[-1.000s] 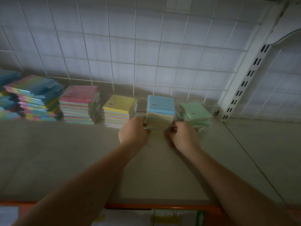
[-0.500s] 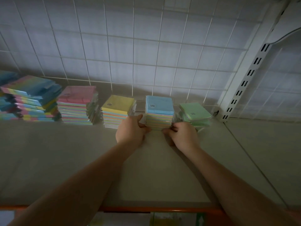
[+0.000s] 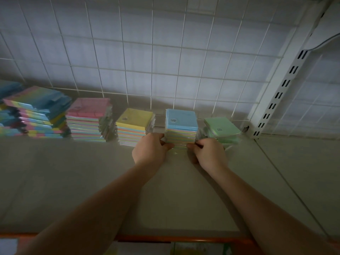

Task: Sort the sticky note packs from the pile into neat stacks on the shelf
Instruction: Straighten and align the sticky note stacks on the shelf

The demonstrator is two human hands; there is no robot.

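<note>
Both hands grip the base of the blue-topped stack [image 3: 181, 126] at the back of the shelf [image 3: 73, 181], left hand [image 3: 150, 150] and right hand [image 3: 209, 153] curled at its front corners, apparently squaring it between the yellow stack [image 3: 134, 124] and green stack [image 3: 222, 128].

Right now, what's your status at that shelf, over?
Left hand and right hand each have a grip on the blue-topped stack, low at its sides. Stack upright on the shelf. Yellow-topped stack and green-topped stack close alongside.
</note>
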